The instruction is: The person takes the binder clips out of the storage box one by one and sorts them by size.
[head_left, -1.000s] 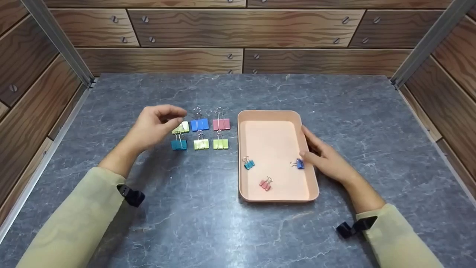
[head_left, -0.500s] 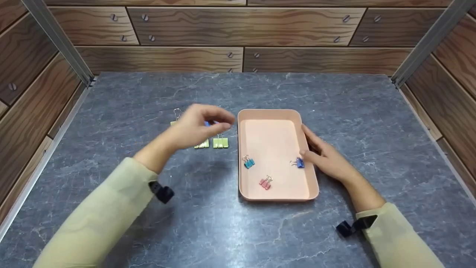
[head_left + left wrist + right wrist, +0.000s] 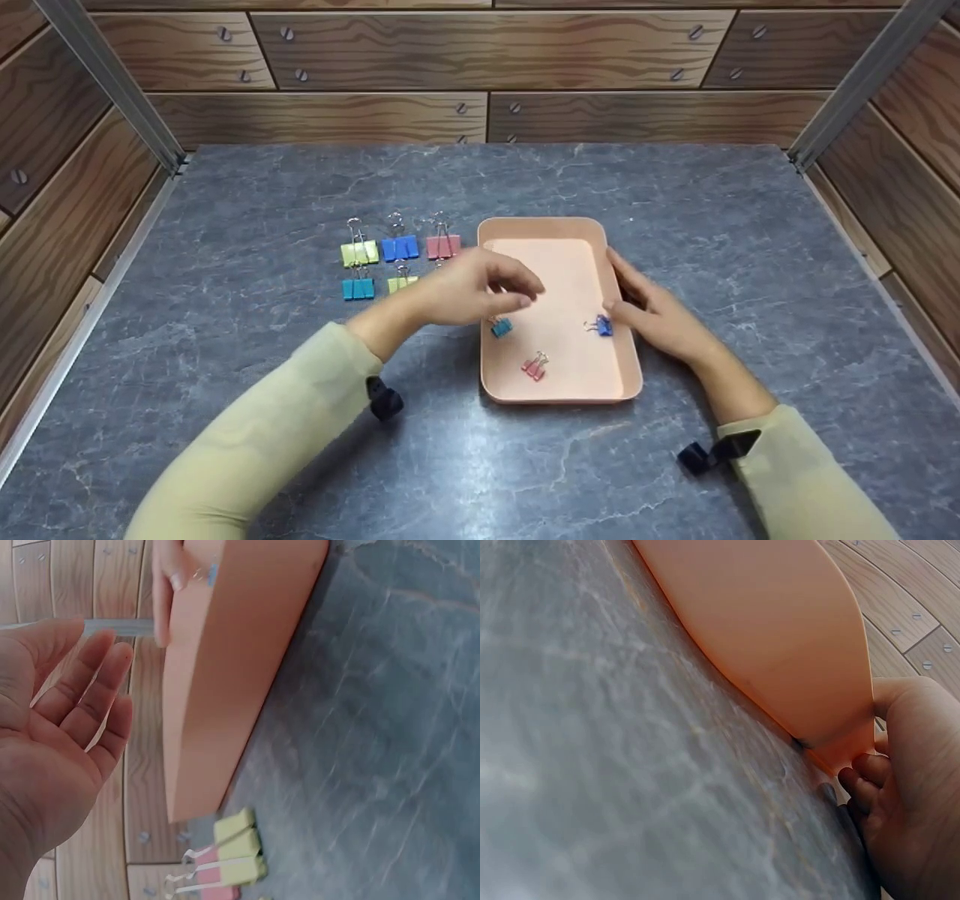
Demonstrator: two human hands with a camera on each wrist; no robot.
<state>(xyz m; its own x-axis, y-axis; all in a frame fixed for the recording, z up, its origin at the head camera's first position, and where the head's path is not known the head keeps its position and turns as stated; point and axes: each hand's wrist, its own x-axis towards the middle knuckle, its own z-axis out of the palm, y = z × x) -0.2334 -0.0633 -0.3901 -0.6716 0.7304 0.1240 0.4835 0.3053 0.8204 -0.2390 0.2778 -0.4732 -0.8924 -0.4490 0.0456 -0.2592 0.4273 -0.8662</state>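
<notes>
My left hand (image 3: 469,289) hovers over the left side of a peach tray (image 3: 566,262); its fingers are loosely bent and nothing shows between them in the left wrist view. My right hand (image 3: 664,322) holds the tray's right wall, thumb over the rim and fingers outside. Inside the tray lie three small binder clips: teal (image 3: 501,328), pink (image 3: 534,368) and blue (image 3: 604,325). Left of the tray stand larger binder clips in two rows: yellow-green (image 3: 360,254), blue (image 3: 400,248), pink (image 3: 442,246), teal (image 3: 358,289) and yellow-green (image 3: 399,284). A further yellow-green clip (image 3: 240,847) is mostly hidden by my left hand in the head view.
A grey marbled tabletop (image 3: 225,225) lies under everything. Wood-patterned panels (image 3: 487,49) enclose the back and both sides, with metal posts (image 3: 112,82) at the rear corners.
My left hand has moved right from the yellow-green clip at the left of the group, across the clips, to over the tray. My right hand keeps its hold on the tray.
</notes>
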